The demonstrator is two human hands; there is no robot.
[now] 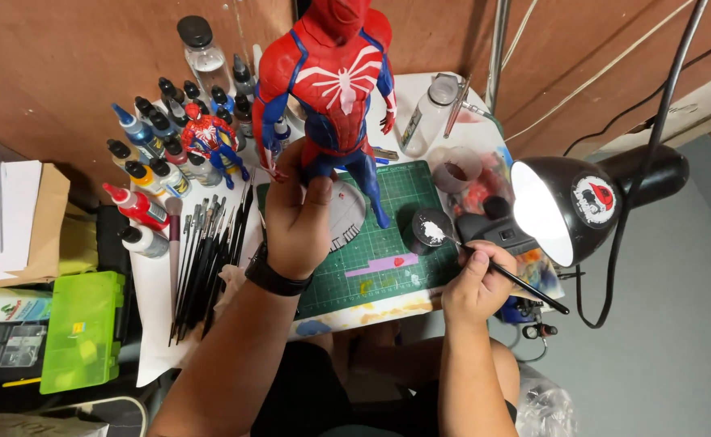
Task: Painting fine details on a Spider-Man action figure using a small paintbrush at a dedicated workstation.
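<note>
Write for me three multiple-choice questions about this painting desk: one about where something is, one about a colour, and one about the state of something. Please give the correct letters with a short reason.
1. Where does the row of thin dark-handled brushes lie?
A. left of the green cutting mat
B. on the black desk lamp
C. inside the lime-green plastic case

2. What colour is the paint in the small round black pot?
A. yellow
B. white
C. green

3. What state is the black desk lamp in?
A. switched off
B. lying on the floor
C. switched on

Answers:
1 A: the brushes lie on white paper beside the mat's left edge.
2 B: the pot shows white paint where the thin black paintbrush in the right hand dips, while the left hand grips the large red and blue hero figure by its legs.
3 C: the shade's inside glows bright white.
</note>
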